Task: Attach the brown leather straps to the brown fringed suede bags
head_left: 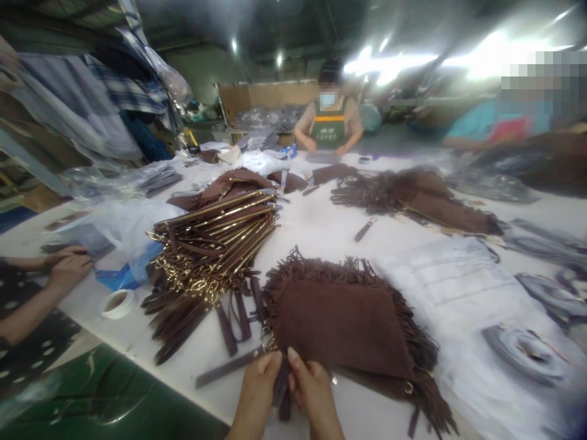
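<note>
A brown suede fringed bag (342, 318) lies flat on the white table (321, 229) in front of me. At its near left corner my left hand (257, 382) and my right hand (310, 385) meet, both pinched on a dark brown strap (280, 388) that hangs down between them. A gold clasp shows at the bag's corner just above my fingers. Another loose strap (229, 366) lies left of my left hand.
A pile of brown straps with gold chains (211, 250) sits to the left, with a tape roll (117, 302) beside it. More fringed bags (413, 195) lie farther back. White dust bags (463, 293) spread at right. A person's hands (68, 266) rest at left; another person sits at the far end.
</note>
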### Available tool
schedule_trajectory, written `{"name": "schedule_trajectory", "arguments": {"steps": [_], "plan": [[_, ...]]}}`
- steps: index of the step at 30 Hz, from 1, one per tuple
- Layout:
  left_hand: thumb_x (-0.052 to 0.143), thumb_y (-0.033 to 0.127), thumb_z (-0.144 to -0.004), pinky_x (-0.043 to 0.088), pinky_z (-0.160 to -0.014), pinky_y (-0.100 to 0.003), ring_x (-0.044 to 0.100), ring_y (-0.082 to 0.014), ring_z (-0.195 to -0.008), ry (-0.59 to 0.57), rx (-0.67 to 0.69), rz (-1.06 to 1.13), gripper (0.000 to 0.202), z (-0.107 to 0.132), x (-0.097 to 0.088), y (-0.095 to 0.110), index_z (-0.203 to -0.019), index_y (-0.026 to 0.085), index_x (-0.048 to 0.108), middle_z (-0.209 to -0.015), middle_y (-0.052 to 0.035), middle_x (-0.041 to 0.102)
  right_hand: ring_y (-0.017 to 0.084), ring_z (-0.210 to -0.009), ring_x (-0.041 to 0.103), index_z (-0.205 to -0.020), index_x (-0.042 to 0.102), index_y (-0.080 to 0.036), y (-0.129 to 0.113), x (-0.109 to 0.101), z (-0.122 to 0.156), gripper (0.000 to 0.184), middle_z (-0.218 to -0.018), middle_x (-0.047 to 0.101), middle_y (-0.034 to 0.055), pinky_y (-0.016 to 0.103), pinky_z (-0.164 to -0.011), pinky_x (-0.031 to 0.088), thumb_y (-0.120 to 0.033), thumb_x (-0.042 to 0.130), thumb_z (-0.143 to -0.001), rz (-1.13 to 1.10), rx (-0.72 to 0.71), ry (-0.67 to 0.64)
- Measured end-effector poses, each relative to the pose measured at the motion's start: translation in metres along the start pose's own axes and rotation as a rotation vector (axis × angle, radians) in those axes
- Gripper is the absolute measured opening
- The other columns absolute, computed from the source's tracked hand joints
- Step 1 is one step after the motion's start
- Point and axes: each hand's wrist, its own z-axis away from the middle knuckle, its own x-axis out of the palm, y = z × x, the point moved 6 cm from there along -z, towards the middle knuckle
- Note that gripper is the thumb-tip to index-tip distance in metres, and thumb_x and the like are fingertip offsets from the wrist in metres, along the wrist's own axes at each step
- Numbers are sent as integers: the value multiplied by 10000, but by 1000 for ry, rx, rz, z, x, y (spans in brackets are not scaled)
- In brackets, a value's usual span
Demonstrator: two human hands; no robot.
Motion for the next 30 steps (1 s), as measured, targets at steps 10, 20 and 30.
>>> {"name": "schedule_trajectory", "arguments": {"steps": [10, 20, 30], "plan": [[716, 692, -591, 441, -484, -265, 561, -164, -489, 57, -96, 205, 576, -1, 4, -4, -691, 127, 663, -550, -41, 622, 16, -289, 260, -777, 607, -155, 25, -8, -2, 612, -499, 546, -30, 160, -314, 109, -719, 720, -570, -222, -80, 82], [761, 664, -558, 498, -588, -291, 630, -206, -620, 64, -87, 272, 585, -2, 8, -7, -747, 115, 692, -626, -62, 661, 56, -307, 345, -631, 571, -165, 25, -12, -13, 563, -452, 504, -43, 191, -320, 245, -708, 711, -575, -113, -88, 154], [801, 560, -583, 473, -646, -276, 645, -200, -686, 141, -43, 469, 505, -2, 3, -32, -825, 132, 683, -714, -65, 700, 160, -488, 496, -662, 579, -200, 6, -20, 2, 341, -545, 596, 17, 269, -457, 362, -526, 603, -761, 208, -204, 344]]}}
